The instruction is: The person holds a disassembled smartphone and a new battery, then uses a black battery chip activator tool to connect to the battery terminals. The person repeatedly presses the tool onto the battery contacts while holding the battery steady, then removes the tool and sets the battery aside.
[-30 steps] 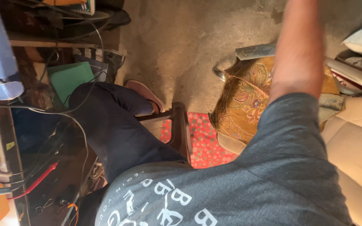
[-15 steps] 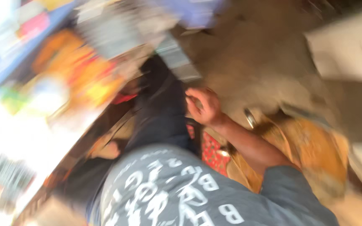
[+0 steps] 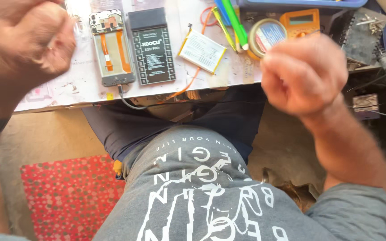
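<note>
- The left hand [image 3: 21, 44] is raised near the camera at upper left, its grip curled into a closed fist with nothing visible inside it; a dark band sits on the wrist.
- The right hand [image 3: 302, 73] is raised at the right, its grip likewise pressed together into a fist, holding nothing that shows.
- Both fists hang above the pale, stained work surface [image 3: 68, 85], touching none of the things on it.
- Nearest the left hand lies an opened phone frame with orange ribbon strips [image 3: 111, 48], upright on the surface, a dark cable leaving its lower end.
- Just beside it, to the right, lies a black rectangular board with white printed squares [image 3: 151, 46].
- Further right lies a flat white battery pack with a yellow edge [image 3: 202, 50], tilted, its label covered in small dark print.
- Near the right hand sit a round tin with a blue and white label [image 3: 267, 35] and an orange meter with a grey screen [image 3: 300, 21].
- Green and blue pens [image 3: 233, 20] lie between the battery pack and the tin.
- A red dotted mat [image 3: 68, 196] lies on the floor below.
</note>
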